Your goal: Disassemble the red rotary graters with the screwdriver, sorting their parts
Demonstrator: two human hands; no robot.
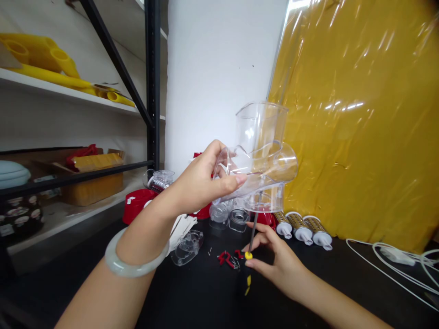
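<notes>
My left hand point(200, 183) is closed round the left end of a clear plastic grater housing point(262, 125), holding it up above the table. From the housing rise a wide chute at the top and a round barrel mouth at the right. Below it, my right hand point(283, 260) pinches a screwdriver point(248, 276) with a black and yellow handle, thumb near the yellow collar. The handle points down, and the shaft runs up into the housing's lower part. Where the tip sits is hard to make out through the plastic. Red clips point(225, 259) and small screws lie beneath.
Several drum graters point(302, 230) with white ends lie at the back right, near white cables point(384, 256). Clear plastic parts point(188, 246) and a red part point(137, 205) sit left of centre. A shelf rack point(152, 91) stands left; a yellow wrapped panel point(356, 137) stands right.
</notes>
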